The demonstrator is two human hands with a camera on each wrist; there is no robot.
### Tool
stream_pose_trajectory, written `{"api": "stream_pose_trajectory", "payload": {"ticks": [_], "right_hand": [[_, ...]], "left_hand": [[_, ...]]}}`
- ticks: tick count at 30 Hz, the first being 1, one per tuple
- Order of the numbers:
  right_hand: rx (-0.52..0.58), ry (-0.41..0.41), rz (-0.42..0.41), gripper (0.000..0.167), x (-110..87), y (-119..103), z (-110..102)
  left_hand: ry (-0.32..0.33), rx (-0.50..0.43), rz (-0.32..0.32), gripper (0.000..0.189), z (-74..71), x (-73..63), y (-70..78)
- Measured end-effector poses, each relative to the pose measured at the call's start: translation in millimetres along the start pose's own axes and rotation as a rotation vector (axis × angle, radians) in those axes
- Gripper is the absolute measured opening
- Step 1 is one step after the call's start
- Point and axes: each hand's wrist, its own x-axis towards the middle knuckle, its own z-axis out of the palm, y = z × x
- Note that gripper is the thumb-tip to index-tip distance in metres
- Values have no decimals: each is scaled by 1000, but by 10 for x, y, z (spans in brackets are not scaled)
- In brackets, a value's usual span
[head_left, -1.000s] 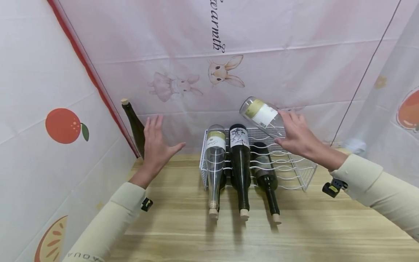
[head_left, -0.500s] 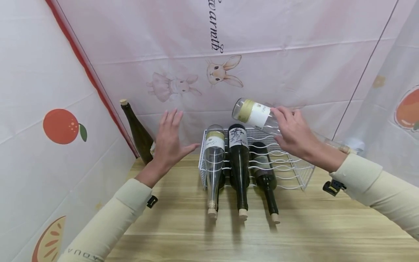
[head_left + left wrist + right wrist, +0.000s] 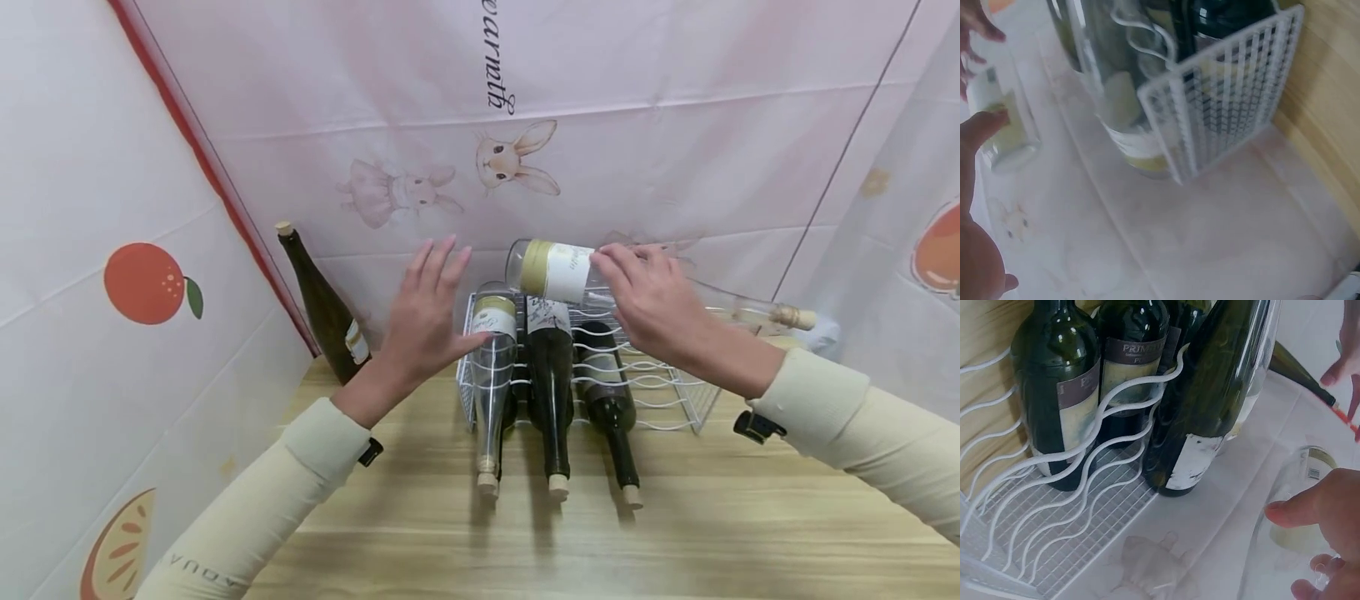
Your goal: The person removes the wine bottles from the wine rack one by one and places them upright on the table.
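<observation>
My right hand (image 3: 656, 304) grips a clear glass wine bottle (image 3: 564, 272) with a white and gold label, tilted nearly level above the rack, its cork end out to the right. My left hand (image 3: 427, 325) has its fingers spread, thumb toward the bottle's base, and holds nothing. Below is a white wire wine rack (image 3: 660, 379). On its upper level lie another clear bottle (image 3: 493, 375) and a dark bottle (image 3: 551, 400) with a floral label. A dark bottle (image 3: 611, 425) lies lower, to their right. In the right wrist view, my right thumb (image 3: 1297, 509) presses on the clear glass.
Behind my left hand a dark green corked bottle (image 3: 318, 304) stands in the left back corner. The wooden table (image 3: 600, 550) runs in front of the rack. Printed cloth walls (image 3: 660, 167) close in the back and sides. Corked necks stick out over the table's front part.
My left hand has moved right, away from the green corner bottle toward the held bottle's base. My right hand has swung the clear bottle closer to level and shifted its base left.
</observation>
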Motion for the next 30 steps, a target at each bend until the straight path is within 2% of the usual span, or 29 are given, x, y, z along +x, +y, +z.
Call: {"api": "stream_pose_trajectory", "payload": {"ticks": [4,11,17,23,30], "right_hand": [[-5,28,-63,55,31,-78,1],[-42,19,-124,59,98,-224,-34],[-93,31,-189,65,130,-330,-34],[-110,35,-231,74,139,-389,-18],[-168,58,-281,76,156,-429,10]], "left_hand": [[-17,15,42,122,2,101,133],[-50,12,33,126,35,200,284],[-95,34,35,124,24,236,359],[-90,43,69,119,24,272,424],[-94,15,63,114,24,314,484]]}}
